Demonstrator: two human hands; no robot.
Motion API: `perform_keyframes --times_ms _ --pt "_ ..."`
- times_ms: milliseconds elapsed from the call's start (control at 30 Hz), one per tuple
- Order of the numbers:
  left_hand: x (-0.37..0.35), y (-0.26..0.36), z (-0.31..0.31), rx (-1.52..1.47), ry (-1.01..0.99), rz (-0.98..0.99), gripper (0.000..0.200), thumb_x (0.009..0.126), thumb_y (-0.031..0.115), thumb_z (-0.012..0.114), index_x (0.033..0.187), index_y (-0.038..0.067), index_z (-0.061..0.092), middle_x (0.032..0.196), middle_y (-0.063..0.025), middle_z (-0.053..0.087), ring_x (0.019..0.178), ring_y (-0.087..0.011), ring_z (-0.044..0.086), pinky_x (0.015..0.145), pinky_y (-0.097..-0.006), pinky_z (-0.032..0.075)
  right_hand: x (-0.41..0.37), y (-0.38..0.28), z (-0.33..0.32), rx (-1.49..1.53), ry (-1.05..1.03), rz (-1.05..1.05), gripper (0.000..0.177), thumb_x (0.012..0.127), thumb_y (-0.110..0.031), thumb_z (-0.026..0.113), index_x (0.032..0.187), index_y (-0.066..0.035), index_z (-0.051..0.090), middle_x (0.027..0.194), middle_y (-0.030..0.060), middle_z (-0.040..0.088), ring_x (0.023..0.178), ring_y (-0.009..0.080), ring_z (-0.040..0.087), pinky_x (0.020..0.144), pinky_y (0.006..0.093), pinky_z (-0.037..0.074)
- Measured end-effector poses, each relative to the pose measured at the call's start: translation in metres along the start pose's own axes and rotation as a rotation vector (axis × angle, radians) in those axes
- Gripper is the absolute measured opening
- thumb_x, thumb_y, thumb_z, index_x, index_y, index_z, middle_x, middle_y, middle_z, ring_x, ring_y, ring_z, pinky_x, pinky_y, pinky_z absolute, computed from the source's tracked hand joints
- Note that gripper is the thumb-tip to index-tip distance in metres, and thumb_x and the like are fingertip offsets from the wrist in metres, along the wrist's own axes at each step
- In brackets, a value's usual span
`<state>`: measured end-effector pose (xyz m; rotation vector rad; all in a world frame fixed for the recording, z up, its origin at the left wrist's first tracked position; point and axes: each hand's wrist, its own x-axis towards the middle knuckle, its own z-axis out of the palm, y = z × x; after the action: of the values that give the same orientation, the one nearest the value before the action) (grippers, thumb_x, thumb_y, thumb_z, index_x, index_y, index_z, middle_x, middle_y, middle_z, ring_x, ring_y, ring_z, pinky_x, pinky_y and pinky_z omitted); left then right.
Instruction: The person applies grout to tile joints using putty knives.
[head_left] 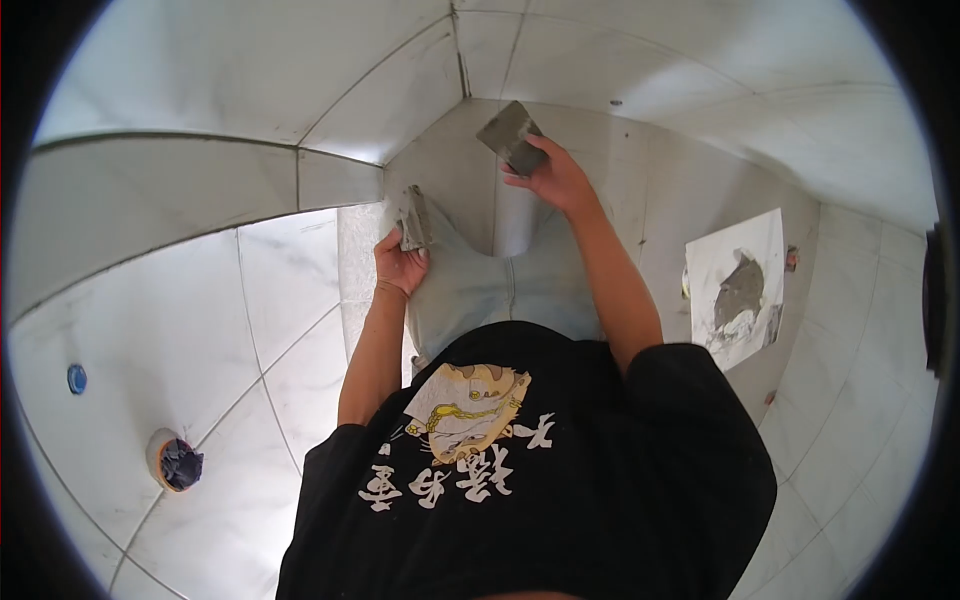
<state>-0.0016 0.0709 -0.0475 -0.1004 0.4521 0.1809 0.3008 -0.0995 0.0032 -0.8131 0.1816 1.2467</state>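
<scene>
In my left hand point(402, 268), at the left side of my lap, is a small flat piece smeared with grey paste point(413, 218), held upright with the fingers around its lower end. Farther forward and to the right, my right hand point(550, 178) grips a dark grey square plate point(512, 137) by its lower right edge. The plate is tilted, with a pale smear near my fingers. The two hands are apart. My light trousers point(500, 295) show below them.
White marbled tiles point(380, 95) line the walls around me. At the right stands a white tile piece point(735, 290) with a grey patch of mortar. On the left tiled surface are a blue round cap point(76, 378) and a round opening stuffed with dark material point(180, 466).
</scene>
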Motion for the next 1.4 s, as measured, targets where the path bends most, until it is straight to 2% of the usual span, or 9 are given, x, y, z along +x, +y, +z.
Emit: perform_keyframes --times_ms 333,400,433,500,733,800,833,1333,1400 --pt "0.006 0.003 0.005 -0.019 0.053 0.016 0.038 0.092 0.017 0.056 0.128 0.005 0.056 0.120 -0.0114 0.067 0.104 -0.0285 0.067 0.078 -0.0435 0.060 0.133 0.065 -0.081 0.309 0.282 -0.089 0.034 0.093 -0.015 0.061 0.120 0.001 0.049 0.112 0.0176 0.057 0.102 0.0348 0.058 0.093 0.0528 0.054" --pt "0.006 0.005 0.003 -0.048 0.067 0.020 0.040 0.092 0.018 0.055 0.130 0.005 0.055 0.120 -0.0129 0.066 0.102 -0.0300 0.067 0.079 -0.0437 0.059 0.204 0.113 -0.135 -0.284 0.168 -0.618 0.041 0.090 -0.014 0.065 0.125 0.001 0.050 0.120 0.0186 0.052 0.107 0.0355 0.055 0.087 0.0574 0.055" --pt "0.006 0.006 -0.001 -0.047 0.055 0.005 0.039 0.091 0.016 0.057 0.128 0.005 0.056 0.121 -0.0117 0.066 0.104 -0.0287 0.067 0.080 -0.0433 0.059 0.177 0.093 -0.112 -0.288 0.168 -0.607 0.041 0.090 -0.014 0.065 0.125 0.001 0.050 0.120 0.0186 0.052 0.107 0.0355 0.055 0.087 0.0574 0.055" --pt "0.004 0.009 -0.003 -0.057 0.045 0.003 0.037 0.090 0.014 0.058 0.126 0.005 0.058 0.121 -0.0105 0.067 0.106 -0.0273 0.067 0.081 -0.0429 0.059 0.156 0.054 -0.025 0.473 0.548 -0.110 0.040 0.091 -0.014 0.065 0.126 0.001 0.050 0.124 0.0179 0.050 0.109 0.0341 0.054 0.089 0.0554 0.056" --pt "0.003 0.010 -0.005 -0.163 0.003 -0.003 0.040 0.090 0.015 0.058 0.129 0.004 0.056 0.122 -0.0123 0.065 0.108 -0.0276 0.065 0.085 -0.0427 0.058 0.182 0.072 -0.017 0.352 0.441 -0.175 0.039 0.095 -0.012 0.060 0.129 0.002 0.047 0.126 0.0181 0.049 0.112 0.0346 0.053 0.091 0.0551 0.057" --pt "0.000 0.010 -0.004 -0.176 0.050 0.021 0.039 0.091 0.017 0.057 0.128 0.004 0.056 0.118 -0.0141 0.065 0.104 -0.0278 0.066 0.084 -0.0424 0.059 0.171 0.078 -0.015 -0.986 0.381 -0.447 0.040 0.096 -0.013 0.059 0.130 0.002 0.046 0.127 0.0188 0.049 0.113 0.0352 0.052 0.091 0.0559 0.057" --pt "0.000 0.010 -0.003 -0.167 0.026 0.005 0.040 0.091 0.016 0.057 0.128 0.004 0.056 0.118 -0.0138 0.065 0.105 -0.0271 0.066 0.084 -0.0420 0.059 0.173 0.078 -0.015 -0.990 0.375 -0.444 0.040 0.096 -0.013 0.059 0.130 0.002 0.046 0.127 0.0188 0.049 0.113 0.0352 0.052 0.091 0.0559 0.057" --pt "0.001 0.010 0.007 -0.197 -0.046 0.002 0.043 0.092 0.015 0.057 0.133 0.003 0.052 0.125 -0.0127 0.064 0.112 -0.0275 0.064 0.087 -0.0425 0.058 0.196 0.060 -0.029 0.078 0.348 -0.328 0.031 0.097 -0.007 0.054 0.125 0.004 0.047 0.129 0.0204 0.048 0.116 0.0339 0.051 0.097 0.0589 0.053" --pt "0.002 0.008 0.009 -0.192 -0.088 -0.022 0.040 0.093 0.015 0.056 0.131 0.003 0.054 0.122 -0.0126 0.066 0.109 -0.0267 0.066 0.091 -0.0401 0.057 0.180 0.038 0.002 0.442 0.541 -0.143 0.030 0.098 -0.007 0.051 0.126 0.004 0.045 0.129 0.0212 0.046 0.115 0.0351 0.052 0.099 0.0588 0.052"
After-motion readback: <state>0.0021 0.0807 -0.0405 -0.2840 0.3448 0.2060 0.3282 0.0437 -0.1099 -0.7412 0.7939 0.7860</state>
